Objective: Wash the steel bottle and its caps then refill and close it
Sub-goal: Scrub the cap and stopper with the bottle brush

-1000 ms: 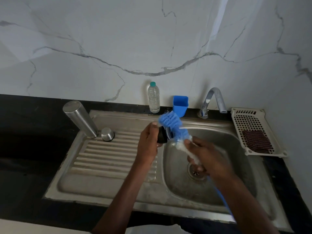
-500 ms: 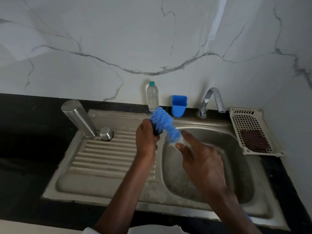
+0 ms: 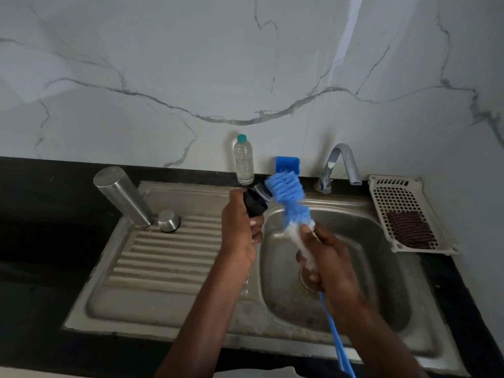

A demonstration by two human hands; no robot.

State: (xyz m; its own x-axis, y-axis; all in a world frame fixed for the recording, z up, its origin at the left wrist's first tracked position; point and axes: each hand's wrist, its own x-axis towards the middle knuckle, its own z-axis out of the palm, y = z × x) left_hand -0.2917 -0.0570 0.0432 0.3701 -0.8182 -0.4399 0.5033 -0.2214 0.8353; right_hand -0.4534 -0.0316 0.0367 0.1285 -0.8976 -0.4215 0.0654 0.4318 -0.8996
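We find no readable text, brand, number or sign anywhere; the plastic bottle (image 3: 244,162) by the wall shows no legible label.

Steel bottle (image 3: 122,196) stands inverted on the drainboard; steel cap (image 3: 169,220) beside it; black cap (image 3: 255,204) held aloft.

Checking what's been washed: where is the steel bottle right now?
In the head view it stands upside down at the left, on the drainboard's back corner, with the small steel cap beside its mouth: steel bottle.

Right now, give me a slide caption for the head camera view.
Left hand holds a black cap over the sink while the right hand scrubs it with a blue bottle brush.
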